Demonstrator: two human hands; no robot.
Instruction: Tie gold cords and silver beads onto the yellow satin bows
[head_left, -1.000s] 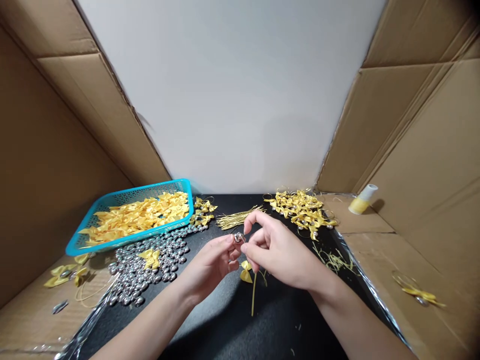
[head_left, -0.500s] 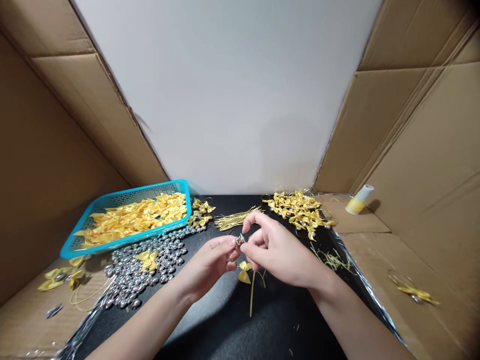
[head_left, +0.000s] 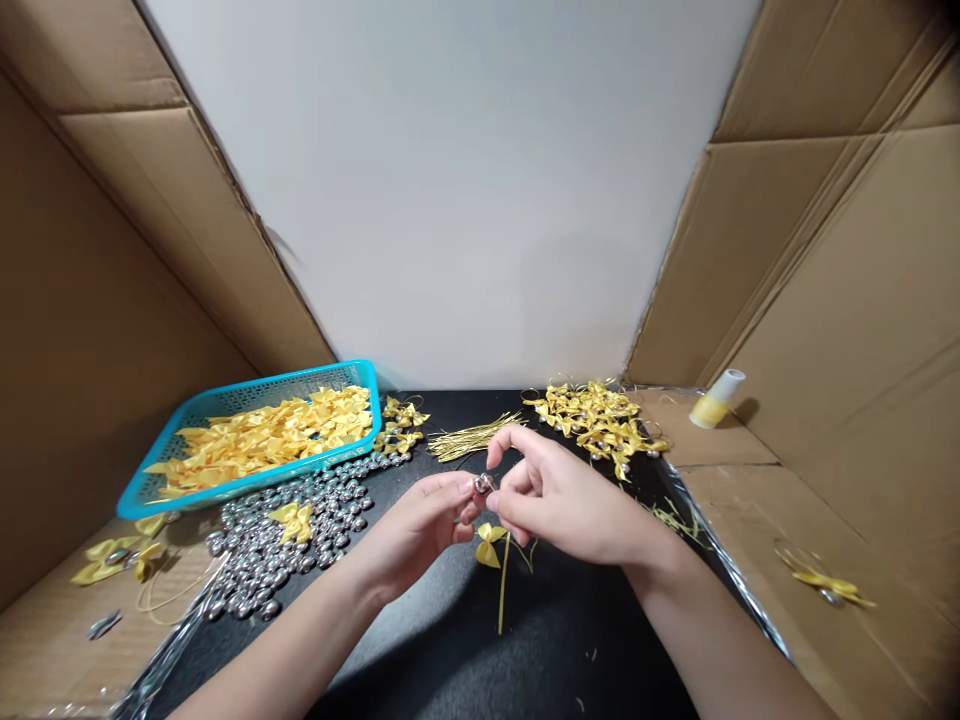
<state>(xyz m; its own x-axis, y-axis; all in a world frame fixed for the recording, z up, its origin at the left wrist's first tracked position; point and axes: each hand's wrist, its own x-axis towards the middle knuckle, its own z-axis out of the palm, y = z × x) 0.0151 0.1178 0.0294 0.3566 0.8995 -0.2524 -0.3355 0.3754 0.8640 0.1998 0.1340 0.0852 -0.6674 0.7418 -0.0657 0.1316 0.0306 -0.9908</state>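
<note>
Bell (head_left: 482,484) is sitting right of the loose bells (head_left: 285,540), above the black mat (head_left: 450,660). The left hand (head_left: 420,528) is gripping it in thumb and fingertips, and the right hand (head_left: 559,495) is nipping its other side. Small and slick, it could be slipping out if either pinch is easing.

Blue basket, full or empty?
Largely full. The basket holds a heap of yellow bows covering most of its floor; only the mesh along the back and left edge shows bare.
</note>
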